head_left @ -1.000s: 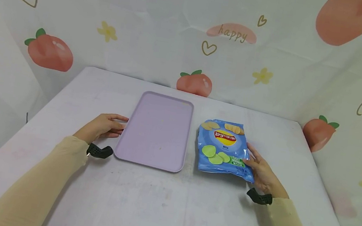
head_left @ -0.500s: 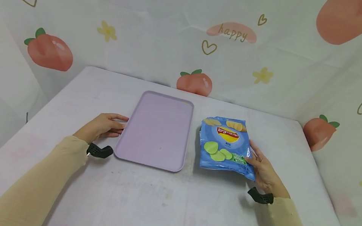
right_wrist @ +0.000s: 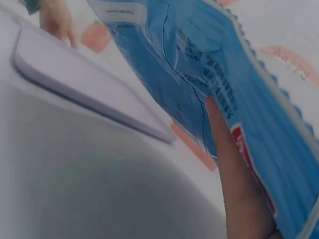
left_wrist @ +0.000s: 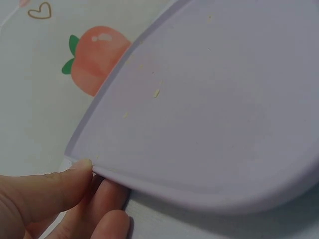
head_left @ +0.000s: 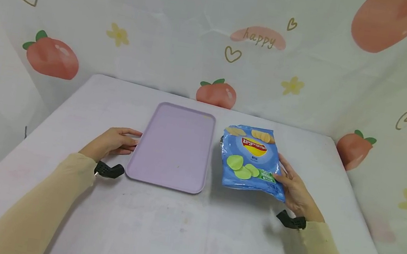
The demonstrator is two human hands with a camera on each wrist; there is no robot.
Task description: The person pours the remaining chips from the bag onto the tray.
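A blue bag of potato chips [head_left: 249,159] with lime and chip pictures is in my right hand [head_left: 295,195], which pinches its lower right edge, thumb on the front. In the right wrist view a finger [right_wrist: 234,184] lies along the back of the bag [right_wrist: 174,64]. The bag hangs tilted above the table, its shadow below. A flat lilac tray [head_left: 171,148] lies to its left. My left hand [head_left: 110,142] pinches the tray's left rim; in the left wrist view the thumb [left_wrist: 75,179] presses the rim and the other fingers curl beneath it.
The white table [head_left: 158,232] runs back to a white cloth backdrop [head_left: 163,23] with peaches and flowers. Small crumbs [left_wrist: 156,93] lie on the tray. A black strap piece [head_left: 109,170] sits at my left wrist, another wrist piece [head_left: 291,220] at the right.
My right hand has raised the chip bag a little off the table, its far end tipping up and its shadow spreading. The left hand stays at the tray. The head view has shifted slightly.
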